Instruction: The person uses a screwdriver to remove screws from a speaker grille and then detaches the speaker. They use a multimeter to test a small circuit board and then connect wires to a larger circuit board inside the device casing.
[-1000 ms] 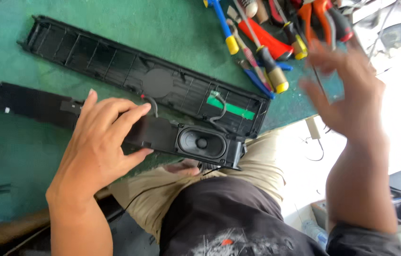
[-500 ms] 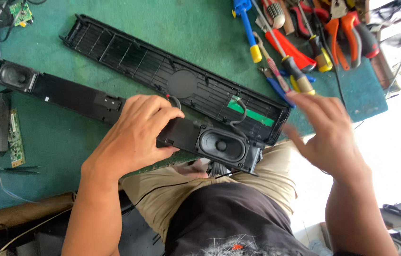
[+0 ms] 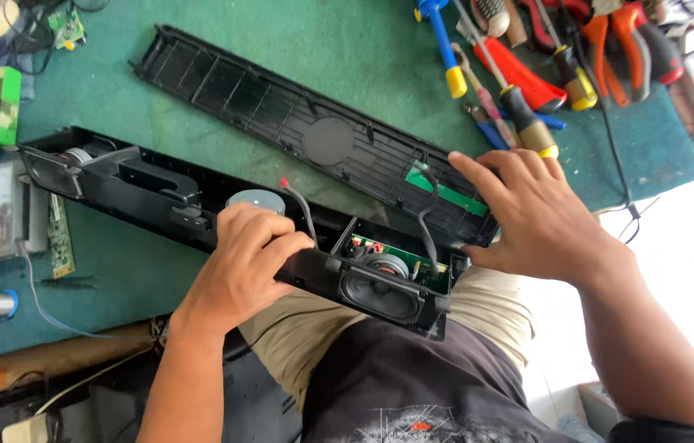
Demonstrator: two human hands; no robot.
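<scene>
A long black soundbar housing (image 3: pixel 199 209) lies opened on the green tabletop (image 3: pixel 347 66), running from the upper left down toward the person's lap, where its near end overhangs the edge. That near end shows an oval speaker driver (image 3: pixel 380 293) set in the front face, with a small green circuit board (image 3: pixel 400 254) and black wires behind it; a round grey part sits further along the inside, just beside the left hand's fingers. The far end carries a second speaker. Parallel to it, further up the tabletop, lies the detached black grille panel (image 3: pixel 281 115), ribbed, with a round spot in the middle and a green strip near its right end. The left hand (image 3: pixel 240 267) is curled over the housing's middle, fingers wrapped across the top edge and gripping it. The right hand (image 3: pixel 535 213) is spread open, palm down, fingers resting on the right end of the grille panel, grasping nothing. Screwdrivers and pliers (image 3: pixel 544 57) lie in a heap at the upper right.
</scene>
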